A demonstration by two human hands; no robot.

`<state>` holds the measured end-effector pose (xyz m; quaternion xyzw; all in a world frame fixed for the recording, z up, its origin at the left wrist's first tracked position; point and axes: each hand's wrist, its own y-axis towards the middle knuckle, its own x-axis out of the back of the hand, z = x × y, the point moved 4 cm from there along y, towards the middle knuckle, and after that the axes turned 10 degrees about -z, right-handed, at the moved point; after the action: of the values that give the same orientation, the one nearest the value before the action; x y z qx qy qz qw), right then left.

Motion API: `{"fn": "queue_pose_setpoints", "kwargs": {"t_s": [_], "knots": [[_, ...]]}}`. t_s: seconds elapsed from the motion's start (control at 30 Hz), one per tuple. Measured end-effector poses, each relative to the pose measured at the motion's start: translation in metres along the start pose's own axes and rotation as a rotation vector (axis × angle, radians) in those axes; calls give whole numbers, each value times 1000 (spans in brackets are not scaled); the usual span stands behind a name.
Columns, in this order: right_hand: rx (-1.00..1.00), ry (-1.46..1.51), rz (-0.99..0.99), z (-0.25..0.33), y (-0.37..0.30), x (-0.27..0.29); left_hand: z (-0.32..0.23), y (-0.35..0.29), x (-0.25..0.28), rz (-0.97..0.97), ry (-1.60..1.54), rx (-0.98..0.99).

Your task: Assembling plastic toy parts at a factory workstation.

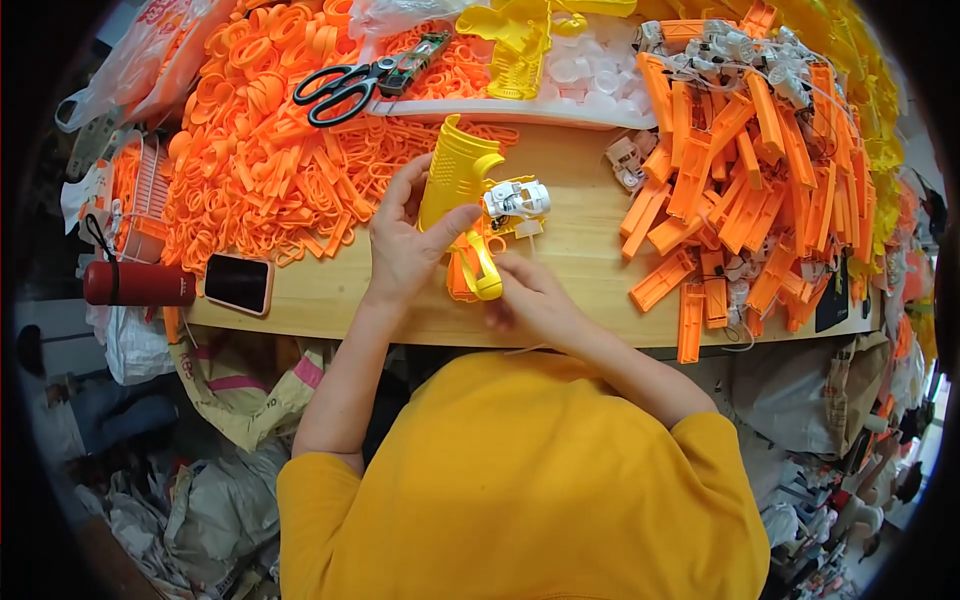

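My left hand (pixel 405 240) grips a yellow plastic toy-gun shell (pixel 455 180) by its ribbed handle, holding it above the wooden table (pixel 580 240). A small white motor unit (pixel 517 199) sits against the shell's right side. My right hand (pixel 530 295) is below it, fingers pinched at the shell's yellow trigger loop (pixel 487 275) and an orange piece (pixel 460 278) beside it.
Orange plastic rings and strips (pixel 270 140) are heaped at the left, orange bars (pixel 740 190) with white wired units (pixel 740 50) at the right. Black scissors (pixel 345 85), a phone (pixel 238 283) and a red bottle (pixel 138 284) lie at the left edge. More yellow shells (pixel 515 45) lie at the back.
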<state>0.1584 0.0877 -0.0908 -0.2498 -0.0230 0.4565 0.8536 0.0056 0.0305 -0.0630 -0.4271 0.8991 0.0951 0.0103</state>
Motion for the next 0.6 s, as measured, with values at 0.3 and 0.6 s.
{"fn": "queue_pose_setpoints", "kwargs": {"t_s": [0.3,0.6], "knots": [[379,90,-453,0,19,75,-18,5,-3,126,689,-454],[216,257,-452,0,25,68,-10,3,-17,266,841,-479]]}}
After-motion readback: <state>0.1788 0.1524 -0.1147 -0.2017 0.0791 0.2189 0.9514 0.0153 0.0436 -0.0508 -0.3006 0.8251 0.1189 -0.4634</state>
